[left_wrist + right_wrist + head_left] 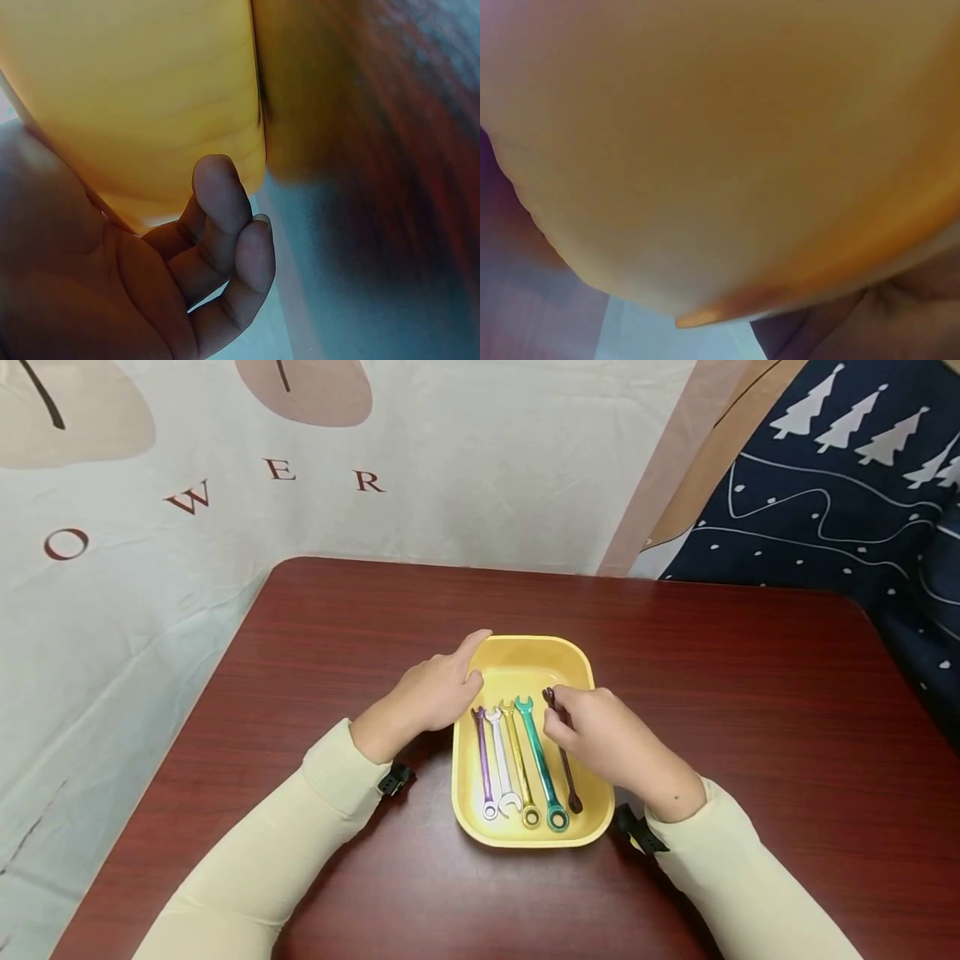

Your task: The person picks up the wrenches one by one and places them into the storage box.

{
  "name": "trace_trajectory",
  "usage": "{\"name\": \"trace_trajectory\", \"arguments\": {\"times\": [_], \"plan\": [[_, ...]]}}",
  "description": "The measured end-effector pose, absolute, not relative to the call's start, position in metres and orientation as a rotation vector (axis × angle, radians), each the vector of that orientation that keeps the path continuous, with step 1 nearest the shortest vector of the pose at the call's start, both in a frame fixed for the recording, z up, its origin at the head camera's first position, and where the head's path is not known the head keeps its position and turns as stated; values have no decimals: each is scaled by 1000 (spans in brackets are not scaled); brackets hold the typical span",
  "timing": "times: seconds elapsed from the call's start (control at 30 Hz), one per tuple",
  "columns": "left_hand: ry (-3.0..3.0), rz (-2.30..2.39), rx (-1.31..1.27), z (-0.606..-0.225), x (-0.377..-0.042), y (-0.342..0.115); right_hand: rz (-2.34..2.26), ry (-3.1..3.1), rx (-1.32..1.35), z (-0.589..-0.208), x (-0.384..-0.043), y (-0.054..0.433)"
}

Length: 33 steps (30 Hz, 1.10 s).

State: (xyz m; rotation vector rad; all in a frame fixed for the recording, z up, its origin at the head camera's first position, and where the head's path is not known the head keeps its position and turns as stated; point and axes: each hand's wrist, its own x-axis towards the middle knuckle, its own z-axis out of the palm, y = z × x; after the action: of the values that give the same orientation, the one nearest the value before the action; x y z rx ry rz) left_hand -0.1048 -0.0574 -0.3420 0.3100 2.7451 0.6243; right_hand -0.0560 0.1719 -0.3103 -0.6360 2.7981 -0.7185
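Note:
A yellow tray stands on the table with wrenches lying side by side in it: purple, silver, gold and teal. At the right of this row, a dark brown wrench is pinched near its upper end by my right hand. My left hand holds the tray's left side, its thumb over the rim. In the left wrist view, curled fingers lie by the outer wall. The right wrist view shows mostly tray wall; the fingertips are hidden there.
The reddish-brown table extends on both sides of the tray. Behind it hangs a pale cloth with printed letters, beside a dark blue cloth with white trees. A black strap is on the left wrist.

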Motion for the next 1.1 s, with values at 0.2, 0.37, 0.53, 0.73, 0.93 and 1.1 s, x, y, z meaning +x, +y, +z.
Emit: {"name": "trace_trajectory", "arguments": {"times": [0.2, 0.37, 0.53, 0.73, 0.93, 1.1], "plan": [[2749, 627, 310, -342, -104, -57, -749, 2793, -678, -316, -56, 170], [2751, 630, 306, -342, -104, -57, -732, 2816, -691, -319, -57, 168], [2742, 629, 299, -342, -104, -57, -707, 2900, -729, -324, -56, 166], [2753, 634, 312, -342, -104, -57, -657, 3012, -756, -330, -54, 164], [2757, 630, 311, -344, -105, -57, -590, 3086, -752, -335, -54, 162], [2761, 630, 313, -344, -106, -58, -494, 3119, -741, -338, -53, 159]]}}
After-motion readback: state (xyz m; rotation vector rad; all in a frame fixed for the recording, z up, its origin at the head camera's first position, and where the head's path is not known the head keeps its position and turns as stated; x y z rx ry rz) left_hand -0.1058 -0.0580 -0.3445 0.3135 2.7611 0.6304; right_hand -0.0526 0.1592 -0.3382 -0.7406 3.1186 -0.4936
